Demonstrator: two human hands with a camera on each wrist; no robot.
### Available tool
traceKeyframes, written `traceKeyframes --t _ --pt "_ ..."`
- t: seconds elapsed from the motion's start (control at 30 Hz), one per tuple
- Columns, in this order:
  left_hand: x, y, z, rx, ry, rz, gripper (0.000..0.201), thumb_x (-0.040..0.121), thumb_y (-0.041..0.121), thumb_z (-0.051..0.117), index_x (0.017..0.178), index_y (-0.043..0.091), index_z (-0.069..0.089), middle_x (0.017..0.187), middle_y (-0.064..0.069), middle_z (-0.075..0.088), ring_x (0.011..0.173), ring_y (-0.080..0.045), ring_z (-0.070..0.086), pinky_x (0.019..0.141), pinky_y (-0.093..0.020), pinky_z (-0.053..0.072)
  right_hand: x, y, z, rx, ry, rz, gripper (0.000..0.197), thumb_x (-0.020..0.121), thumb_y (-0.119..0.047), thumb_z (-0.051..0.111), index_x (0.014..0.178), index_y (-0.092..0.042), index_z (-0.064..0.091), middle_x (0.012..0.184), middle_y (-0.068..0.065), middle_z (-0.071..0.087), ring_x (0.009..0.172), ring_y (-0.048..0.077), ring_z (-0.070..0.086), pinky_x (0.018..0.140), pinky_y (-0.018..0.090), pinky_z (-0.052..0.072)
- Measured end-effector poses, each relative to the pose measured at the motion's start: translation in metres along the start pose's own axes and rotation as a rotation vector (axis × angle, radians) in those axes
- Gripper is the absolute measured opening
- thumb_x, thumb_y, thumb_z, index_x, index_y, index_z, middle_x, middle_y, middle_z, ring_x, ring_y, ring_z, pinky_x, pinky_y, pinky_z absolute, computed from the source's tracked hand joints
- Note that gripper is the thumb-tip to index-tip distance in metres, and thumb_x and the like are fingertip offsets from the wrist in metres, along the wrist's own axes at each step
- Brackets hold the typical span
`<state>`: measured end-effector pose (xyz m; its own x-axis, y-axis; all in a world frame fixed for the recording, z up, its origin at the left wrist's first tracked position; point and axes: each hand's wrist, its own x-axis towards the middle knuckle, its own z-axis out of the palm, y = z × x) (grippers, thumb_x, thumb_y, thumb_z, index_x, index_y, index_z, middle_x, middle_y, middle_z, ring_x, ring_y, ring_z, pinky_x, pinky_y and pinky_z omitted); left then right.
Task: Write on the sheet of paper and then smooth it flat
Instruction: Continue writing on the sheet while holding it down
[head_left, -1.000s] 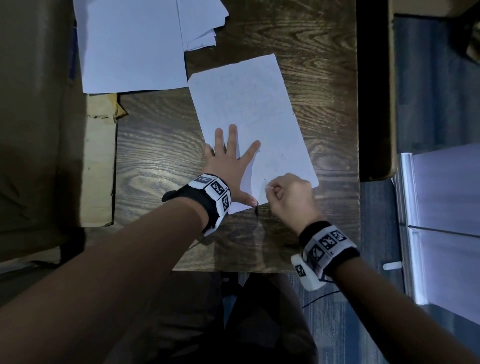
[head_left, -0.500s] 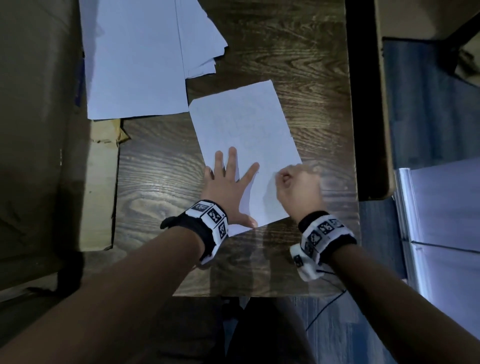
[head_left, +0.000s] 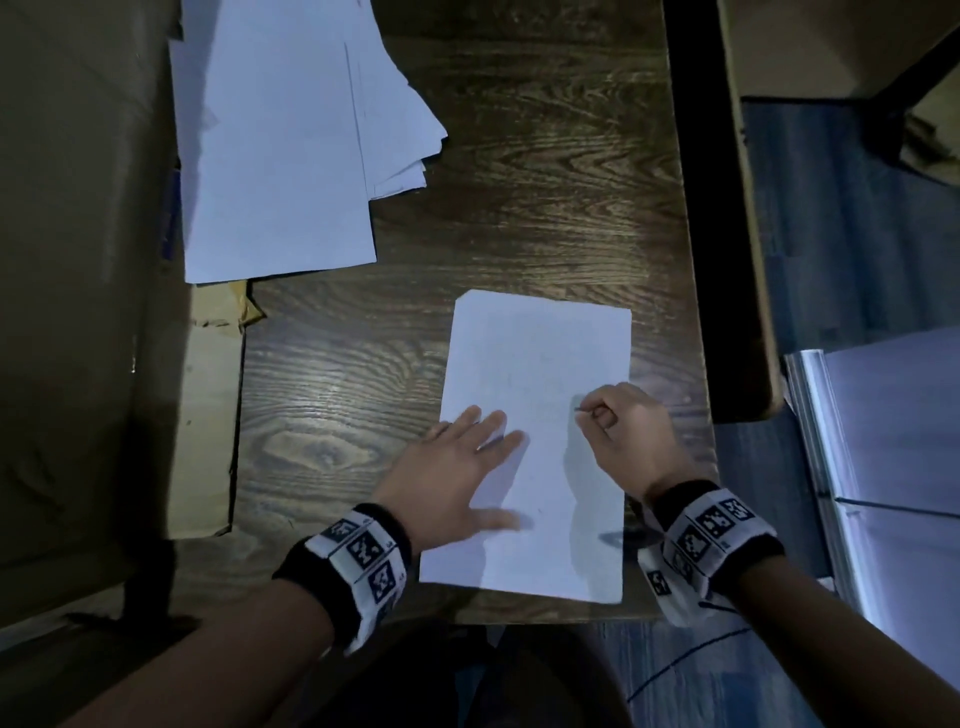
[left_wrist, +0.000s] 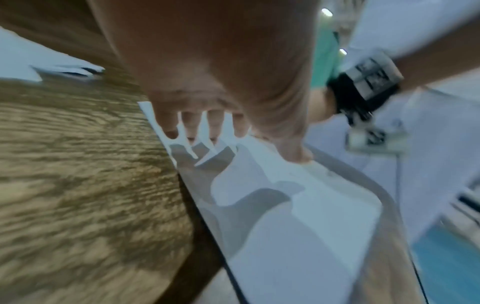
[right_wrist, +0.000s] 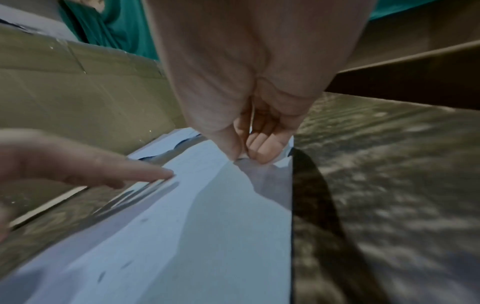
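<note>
A white sheet of paper (head_left: 535, 364) (left_wrist: 298, 226) (right_wrist: 207, 236) lies almost square to me near the front edge of the dark wooden table (head_left: 337, 395). My left hand (head_left: 462, 462) (left_wrist: 207, 82) rests flat on the sheet's left edge, fingers straight and spread. My right hand (head_left: 623, 431) (right_wrist: 246, 82) sits at the sheet's right edge with fingers curled, pinching a thin pen whose dark tip (head_left: 577, 410) touches the paper. The hand hides the remainder of the pen. Faint marks show on the sheet.
A loose stack of white papers (head_left: 280, 145) lies at the table's back left. A cardboard box (head_left: 78, 312) stands along the left side. Right of the table edge are a dark gap (head_left: 711, 260), more cardboard (head_left: 748, 208) and a white panel (head_left: 893, 441).
The sheet has turned from tilted to nearly straight and slid toward me. My right hand moved from the sheet's near right corner up its right edge. My left hand stays flat on it.
</note>
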<state>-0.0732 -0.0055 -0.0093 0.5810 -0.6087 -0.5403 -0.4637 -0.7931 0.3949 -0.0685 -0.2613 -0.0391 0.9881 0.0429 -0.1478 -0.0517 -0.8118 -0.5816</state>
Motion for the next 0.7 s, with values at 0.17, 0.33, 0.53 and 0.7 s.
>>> traceKeyframes --t 0.17,0.33,0.53,0.7 --pt "0.039 -0.031 -0.042 -0.103 0.247 -0.103 0.103 0.078 0.069 0.072 0.160 0.025 0.027 0.160 0.002 0.032 0.145 -0.020 0.033 0.110 -0.036 0.037 -0.006 -0.007 0.000 0.075 0.019 0.037 0.002 0.084 -0.014 0.073 0.084 -0.014 0.071 0.077 -0.004 0.060 0.060 0.003 0.056 0.062 0.007 0.043" --pt "0.082 -0.056 -0.055 0.166 0.091 -0.091 0.143 0.059 0.085 0.073 0.163 0.027 -0.006 0.168 0.006 -0.021 0.155 -0.015 -0.015 0.125 -0.048 0.004 0.040 -0.043 0.011 0.081 -0.035 -0.091 0.004 0.086 -0.018 0.067 0.087 -0.018 0.071 0.082 -0.002 0.060 0.066 0.010 0.058 0.069 0.022 0.048" --pt "0.101 -0.070 -0.067 0.225 0.030 -0.034 0.156 0.048 0.087 0.076 0.159 0.032 -0.018 0.164 0.007 -0.032 0.153 -0.017 -0.025 0.125 -0.045 -0.005 0.091 -0.048 0.014 0.068 0.041 0.082 0.008 0.089 -0.018 0.065 0.090 -0.013 0.071 0.081 0.001 0.063 0.071 0.015 0.059 0.072 0.030 0.053" --pt "0.100 -0.075 -0.067 0.280 0.012 -0.015 0.154 0.050 0.087 0.075 0.159 0.033 -0.020 0.163 0.007 -0.033 0.153 -0.018 -0.024 0.124 -0.044 -0.007 0.036 -0.067 0.030 -0.023 -0.225 -0.185 0.012 0.091 -0.016 0.058 0.085 -0.012 0.067 0.082 0.002 0.058 0.072 0.022 0.057 0.070 0.036 0.050"
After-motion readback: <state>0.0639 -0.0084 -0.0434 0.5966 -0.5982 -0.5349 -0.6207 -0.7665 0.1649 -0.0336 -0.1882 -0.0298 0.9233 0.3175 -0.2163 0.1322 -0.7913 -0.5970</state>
